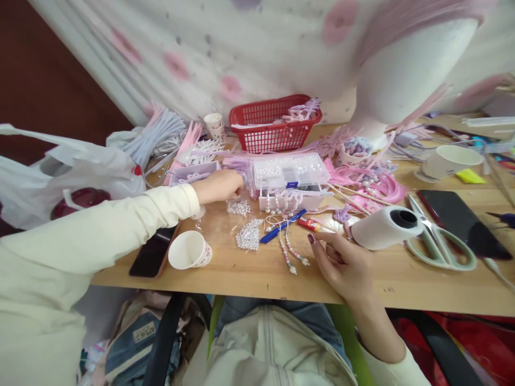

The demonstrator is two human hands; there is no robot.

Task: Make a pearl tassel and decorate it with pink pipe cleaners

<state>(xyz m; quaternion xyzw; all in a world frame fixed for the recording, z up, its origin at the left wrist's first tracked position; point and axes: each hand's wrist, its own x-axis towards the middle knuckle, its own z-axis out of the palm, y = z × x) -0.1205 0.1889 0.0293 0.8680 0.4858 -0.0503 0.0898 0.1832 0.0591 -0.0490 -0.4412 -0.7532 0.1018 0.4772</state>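
Observation:
My left hand (221, 186) reaches across the table, its fingers bent down just behind a small clear bag of pearl beads (238, 207); whatever its fingertips hold is hidden. Closer to me lies a second pile of pearl beads (248, 235) in clear plastic. My right hand (346, 262) hovers over the front of the table, thumb and forefinger pinched together, with nothing I can make out between them. Beaded strings (287, 249) with pearl ends lie left of it. A blue pen (282, 227) and a red lighter (309, 224) are just beyond.
A paper cup (190, 250) and a phone (149, 252) stand at left. Behind are a lidded bead box (292, 170) and red basket (277, 134). To the right are a white thread spool (380, 229), scissors (438, 241), another phone (462, 222) and a white mannequin head (410, 75).

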